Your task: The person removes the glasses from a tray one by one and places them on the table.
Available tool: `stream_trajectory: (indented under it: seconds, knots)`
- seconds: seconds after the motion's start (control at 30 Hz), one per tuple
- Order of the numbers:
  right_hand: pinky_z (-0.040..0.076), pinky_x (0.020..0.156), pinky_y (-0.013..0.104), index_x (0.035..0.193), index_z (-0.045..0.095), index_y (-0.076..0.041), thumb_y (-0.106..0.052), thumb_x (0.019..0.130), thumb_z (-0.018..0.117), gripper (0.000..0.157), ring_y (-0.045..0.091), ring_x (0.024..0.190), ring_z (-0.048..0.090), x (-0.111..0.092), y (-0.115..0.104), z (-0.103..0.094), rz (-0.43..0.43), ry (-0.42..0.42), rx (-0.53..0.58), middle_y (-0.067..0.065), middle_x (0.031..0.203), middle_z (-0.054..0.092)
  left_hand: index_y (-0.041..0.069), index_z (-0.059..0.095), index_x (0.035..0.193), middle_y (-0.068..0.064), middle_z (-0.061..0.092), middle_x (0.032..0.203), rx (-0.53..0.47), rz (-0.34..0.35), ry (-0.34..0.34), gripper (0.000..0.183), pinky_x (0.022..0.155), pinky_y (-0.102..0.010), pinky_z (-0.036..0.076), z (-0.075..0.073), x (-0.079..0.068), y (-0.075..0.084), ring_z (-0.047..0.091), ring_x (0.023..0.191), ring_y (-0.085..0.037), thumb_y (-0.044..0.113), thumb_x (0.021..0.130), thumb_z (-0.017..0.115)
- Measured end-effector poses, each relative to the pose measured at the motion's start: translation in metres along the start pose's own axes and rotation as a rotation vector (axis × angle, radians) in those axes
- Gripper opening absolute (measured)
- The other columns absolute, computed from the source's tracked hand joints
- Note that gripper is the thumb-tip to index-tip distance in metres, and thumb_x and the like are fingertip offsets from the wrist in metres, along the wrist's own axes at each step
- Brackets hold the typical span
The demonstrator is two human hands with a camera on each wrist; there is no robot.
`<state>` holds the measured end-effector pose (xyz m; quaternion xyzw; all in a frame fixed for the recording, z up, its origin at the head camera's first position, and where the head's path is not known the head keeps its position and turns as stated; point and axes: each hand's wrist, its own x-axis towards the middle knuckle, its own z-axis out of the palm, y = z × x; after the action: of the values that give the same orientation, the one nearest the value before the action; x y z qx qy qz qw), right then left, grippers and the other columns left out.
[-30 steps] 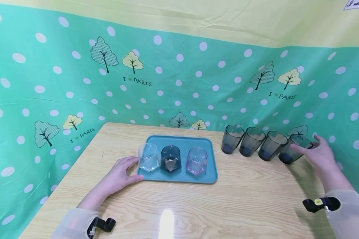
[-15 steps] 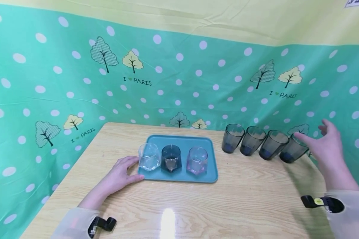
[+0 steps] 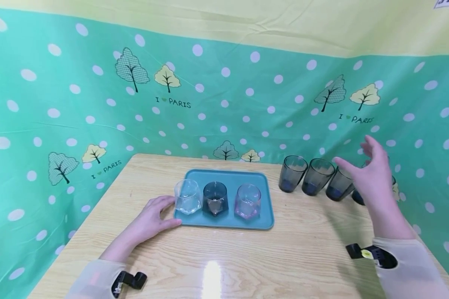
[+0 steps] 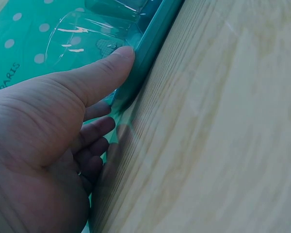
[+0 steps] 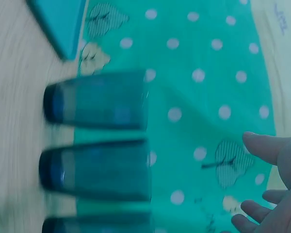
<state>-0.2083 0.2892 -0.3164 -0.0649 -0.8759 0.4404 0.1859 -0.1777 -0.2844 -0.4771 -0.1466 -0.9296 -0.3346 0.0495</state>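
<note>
In the head view my left hand [image 3: 151,219] rests at the left front corner of a blue tray [image 3: 228,228]. Its thumb touches the tray's front rim, also seen in the left wrist view, and its fingers lie loosely along the left side. Three short glasses stand in a row on the tray: a clear one [image 3: 188,199], a dark grey one [image 3: 215,199] and a pinkish one [image 3: 247,202]. My right hand [image 3: 372,174] is raised over the right end of a row of tall smoky tumblers [image 3: 293,174], fingers spread and holding nothing. It partly hides the two rightmost.
The wooden table [image 3: 254,261] reaches back to a green curtain [image 3: 224,120] with white dots and printed trees. The tumblers stand close together behind and right of the tray, near that curtain.
My right hand has let go of the rightmost tumbler, risen, and moved left over the row. The left hand, the tray and the glasses stay put.
</note>
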Motion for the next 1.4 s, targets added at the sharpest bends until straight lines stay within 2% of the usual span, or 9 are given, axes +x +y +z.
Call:
stream_trajectory:
  seconds: [0.13, 0.4, 0.73, 0.87, 1.07, 1.2, 1.4]
  knots:
    - [0.025, 0.132, 0.064, 0.179, 0.006, -0.027, -0.056, 0.098, 0.081, 0.114, 0.042, 0.165, 0.022, -0.007, -0.012, 0.016, -0.033, -0.015, 0.022, 0.009, 0.183, 0.018, -0.001, 0.059, 0.155, -0.024, 0.056, 0.158, 0.002, 0.003, 0.003, 0.088, 0.123, -0.075, 0.032, 0.000, 0.000, 0.000, 0.042, 0.150, -0.053, 0.046, 0.089, 0.093]
    - [0.029, 0.132, 0.056, 0.179, 0.015, -0.026, -0.049, 0.098, 0.085, 0.109, 0.032, 0.165, 0.026, -0.019, -0.028, 0.045, -0.135, -0.051, 0.083, 0.008, 0.179, 0.027, -0.001, 0.059, 0.156, -0.025, 0.056, 0.158, 0.003, -0.001, 0.003, 0.088, 0.122, -0.076, 0.032, 0.001, 0.000, -0.001, 0.042, 0.150, -0.054, 0.046, 0.090, 0.093]
    - [0.034, 0.130, 0.054, 0.177, 0.023, -0.027, -0.046, 0.099, 0.085, 0.102, 0.029, 0.162, 0.032, -0.028, -0.035, 0.072, -0.174, -0.120, 0.176, 0.006, 0.176, 0.034, -0.002, 0.059, 0.155, -0.026, 0.055, 0.159, 0.007, 0.000, 0.005, 0.087, 0.123, -0.075, 0.032, 0.001, -0.002, 0.002, 0.042, 0.150, -0.054, 0.045, 0.090, 0.093]
    - [0.039, 0.127, 0.054, 0.177, 0.025, -0.032, -0.044, 0.098, 0.086, 0.100, 0.029, 0.161, 0.036, -0.032, -0.034, 0.082, -0.185, -0.185, 0.213, 0.004, 0.175, 0.037, -0.002, 0.059, 0.155, -0.025, 0.055, 0.159, 0.008, 0.004, 0.008, 0.088, 0.123, -0.075, 0.033, 0.001, -0.002, 0.002, 0.043, 0.149, -0.054, 0.046, 0.089, 0.093]
    - [0.043, 0.125, 0.055, 0.175, 0.031, -0.027, -0.040, 0.100, 0.086, 0.094, 0.032, 0.159, 0.040, -0.035, -0.034, 0.094, -0.239, -0.268, 0.238, 0.005, 0.172, 0.042, -0.002, 0.059, 0.154, -0.024, 0.056, 0.158, 0.005, 0.003, 0.013, 0.087, 0.123, -0.074, 0.034, 0.001, -0.003, 0.000, 0.043, 0.149, -0.053, 0.045, 0.089, 0.093]
    - [0.041, 0.125, 0.058, 0.175, 0.031, -0.024, -0.034, 0.101, 0.086, 0.093, 0.036, 0.158, 0.040, -0.038, -0.035, 0.099, -0.240, -0.321, 0.261, 0.009, 0.172, 0.042, -0.002, 0.059, 0.154, -0.025, 0.056, 0.158, 0.004, 0.001, 0.011, 0.087, 0.123, -0.075, 0.033, 0.001, -0.002, 0.001, 0.043, 0.149, -0.054, 0.045, 0.089, 0.093]
    - [0.039, 0.127, 0.058, 0.175, 0.031, -0.024, -0.031, 0.101, 0.086, 0.092, 0.037, 0.157, 0.042, -0.041, -0.034, 0.111, -0.226, -0.390, 0.271, 0.013, 0.170, 0.044, -0.002, 0.059, 0.155, -0.025, 0.055, 0.159, 0.004, 0.000, 0.005, 0.088, 0.123, -0.074, 0.032, 0.001, -0.001, 0.001, 0.042, 0.150, -0.054, 0.045, 0.089, 0.093]
